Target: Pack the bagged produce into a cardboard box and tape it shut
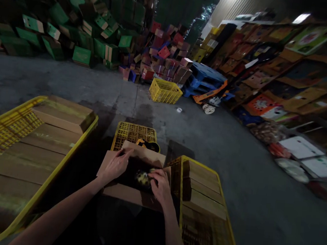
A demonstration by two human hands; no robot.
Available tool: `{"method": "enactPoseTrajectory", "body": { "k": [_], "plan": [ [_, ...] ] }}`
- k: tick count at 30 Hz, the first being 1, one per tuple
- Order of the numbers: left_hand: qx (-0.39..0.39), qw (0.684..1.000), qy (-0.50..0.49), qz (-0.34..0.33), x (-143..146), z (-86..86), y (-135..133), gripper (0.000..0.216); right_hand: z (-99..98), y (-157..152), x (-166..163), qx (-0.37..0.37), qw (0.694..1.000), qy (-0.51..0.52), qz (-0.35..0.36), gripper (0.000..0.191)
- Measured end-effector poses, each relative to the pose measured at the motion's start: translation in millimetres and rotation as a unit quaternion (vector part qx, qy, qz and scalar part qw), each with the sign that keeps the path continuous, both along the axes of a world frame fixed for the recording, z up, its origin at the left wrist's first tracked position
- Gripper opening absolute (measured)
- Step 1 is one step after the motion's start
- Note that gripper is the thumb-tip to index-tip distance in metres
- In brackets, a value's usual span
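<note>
An open brown cardboard box (125, 193) sits in front of me on a yellow crate (122, 132), its flaps spread out and its inside dark. My left hand (115, 166) rests on the box's left flap with the fingers stretched toward the far flap. My right hand (160, 187) reaches into the box's right side, fingers curled next to a small yellowish object (142, 178) inside. A yellow and black tape dispenser (148, 145) lies just beyond the far flap.
Yellow crates hold flat cardboard at my left (14, 124) and right (219, 203). Farther off on the concrete floor stand another yellow crate (165, 91), blue pallets (206, 74), heaps of green boxes (80, 54) and stacked cartons along the right (297, 96).
</note>
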State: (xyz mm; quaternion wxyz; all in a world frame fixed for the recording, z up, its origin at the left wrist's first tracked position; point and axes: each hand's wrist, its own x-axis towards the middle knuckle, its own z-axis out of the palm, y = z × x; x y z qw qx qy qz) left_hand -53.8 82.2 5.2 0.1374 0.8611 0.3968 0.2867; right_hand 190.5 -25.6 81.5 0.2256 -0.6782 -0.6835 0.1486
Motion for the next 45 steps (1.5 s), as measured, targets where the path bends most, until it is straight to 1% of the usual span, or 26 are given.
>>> {"method": "enactPoseTrajectory", "body": {
  "k": [2, 4, 9, 12, 15, 18, 20, 23, 25, 26, 27, 28, 29, 30, 32, 35, 37, 40, 42, 44, 45],
  "plan": [
    [0.0, 1.0, 0.0, 0.0, 0.1, -1.8, 0.3, 0.057, -1.7, 2.3, -0.3, -0.012, 1.0, 0.004, -0.013, 0.033],
    [0.0, 1.0, 0.002, 0.0, 0.8, -3.6, 0.7, 0.056, -5.2, 3.5, -2.6, -0.033, 0.998, -0.011, -0.047, 0.038],
    [0.003, 1.0, 0.001, -0.003, 2.1, -3.1, -0.1, 0.055, -14.2, 4.1, -24.2, -0.129, 0.986, -0.085, -0.068, 0.052],
    [0.005, 1.0, -0.007, -0.01, 1.2, 0.8, -1.8, 0.056, -12.7, 8.7, -41.2, -0.133, 0.985, -0.087, -0.059, 0.046],
    [0.008, 1.0, -0.02, -0.007, -0.5, 3.7, -2.6, 0.056, -8.1, 16.1, -51.8, -0.132, 0.99, -0.054, -0.02, 0.036],
    [0.009, 1.0, -0.027, -0.007, -2.1, 4.8, -2.7, 0.057, -3.5, 22.5, -49.4, -0.137, 0.99, -0.013, 0.01, 0.032],
    [0.009, 1.0, -0.028, -0.011, -2.6, 6.4, -3.3, 0.057, -1.1, 24.8, -40.3, -0.141, 0.99, -0.006, -0.003, 0.036],
    [0.013, 1.0, -0.024, -0.016, -2.1, 12.3, -6.6, 0.055, -1.4, 24.4, -26.1, -0.165, 0.985, -0.036, -0.037, 0.04],
    [0.018, 0.999, -0.016, -0.039, -1.1, 17.6, -10.2, 0.05, -4.9, 23.3, -24.4, -0.196, 0.979, -0.053, -0.034, 0.052],
    [0.02, 0.998, -0.008, -0.064, -0.5, 19.8, -12.3, 0.049, -7.3, 23.4, -26.7, -0.21, 0.976, -0.056, -0.025, 0.056],
    [0.021, 0.995, 0.005, -0.095, 0.2, 21.4, -14.2, 0.049, -9.6, 24.1, -30.6, -0.219, 0.974, -0.058, -0.013, 0.053],
    [0.021, 0.992, 0.022, -0.126, 1.1, 22.1, -16.0, 0.049, -11.5, 25.6, -35.4, -0.224, 0.973, -0.057, -0.002, 0.045],
    [0.019, 0.988, 0.042, -0.146, 2.0, 21.8, -17.5, 0.048, -12.6, 27.7, -40.2, -0.223, 0.973, -0.056, 0.005, 0.034],
    [0.016, 0.987, 0.06, -0.151, 3.1, 20.5, -18.6, 0.046, -12.7, 30.3, -44.1, -0.22, 0.974, -0.054, 0.01, 0.026],
    [0.006, 0.989, 0.085, -0.12, 5.1, 15.8, -19.5, 0.039, -9.5, 35.4, -46.5, -0.209, 0.977, -0.045, 0.014, 0.022],
    [-0.005, 0.994, 0.088, -0.062, 5.9, 8.7, -17.7, 0.033, 1.2, 37.5, -33.8, -0.187, 0.982, -0.032, 0.004, 0.026],
    [-0.007, 0.996, 0.08, -0.04, 4.7, 6.9, -15.4, 0.029, 9.1, 33.8, -19.2, -0.17, 0.985, -0.034, -0.025, 0.027],
    [-0.009, 0.998, 0.061, -0.015, 2.0, 9.5, -12.0, 0.023, 16.5, 24.8, -4.6, -0.142, 0.987, -0.044, -0.067, 0.028],
    [-0.009, 0.999, 0.05, -0.004, 0.5, 13.3, -11.0, 0.025, 17.0, 20.7, -6.4, -0.129, 0.988, -0.038, -0.07, 0.028],
    [0.001, 0.999, 0.039, -0.005, -0.9, 17.7, -11.6, 0.034, 14.9, 20.4, -16.6, -0.126, 0.99, -0.019, -0.053, 0.026],
    [0.008, 0.999, 0.033, -0.015, -2.0, 19.9, -12.3, 0.038, 13.3, 21.9, -23.1, -0.126, 0.991, -0.006, -0.042, 0.025]
  ]
}}
